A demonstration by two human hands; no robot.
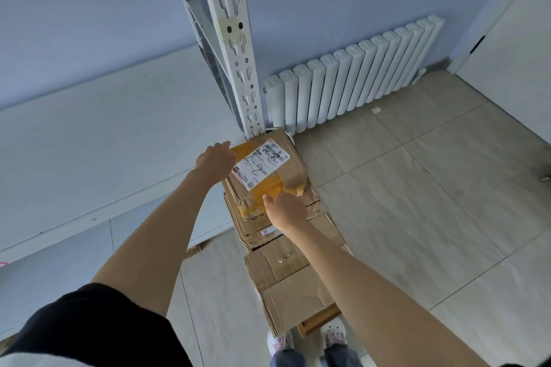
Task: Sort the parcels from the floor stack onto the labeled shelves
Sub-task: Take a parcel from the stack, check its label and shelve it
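Cardboard, brown and taped in yellow, makes up the top parcel [267, 171], which sits on the floor stack [286, 250] of other boxes at the foot of the white shelf post [235, 48]. A white shipping label [260, 164] on its upper face carries printed characters and a handwritten "2-2". The left hand [215, 161] lies against the parcel's left edge, fingers pointing toward the post and curved over the box's far corner; how firmly its grip closes on the box cannot be told, since the fingertips are out of sight behind the edge. The right hand [285, 208] is on the near right corner, its fingers curled round that corner with the thumb on top of the yellow tape. Both bare arms reach forward from a dark sleeve [89, 325] at lower left. Below the top parcel the stack steps toward the person, larger plain boxes lower down, the nearest one ending just in front of a pair of light slippers [307, 340]. A white shelf board [98, 140] runs along the left, level with the left forearm. A white radiator [351, 80] stands against the pale blue wall behind the stack, and beige floor tiles [432, 188] spread to the right.
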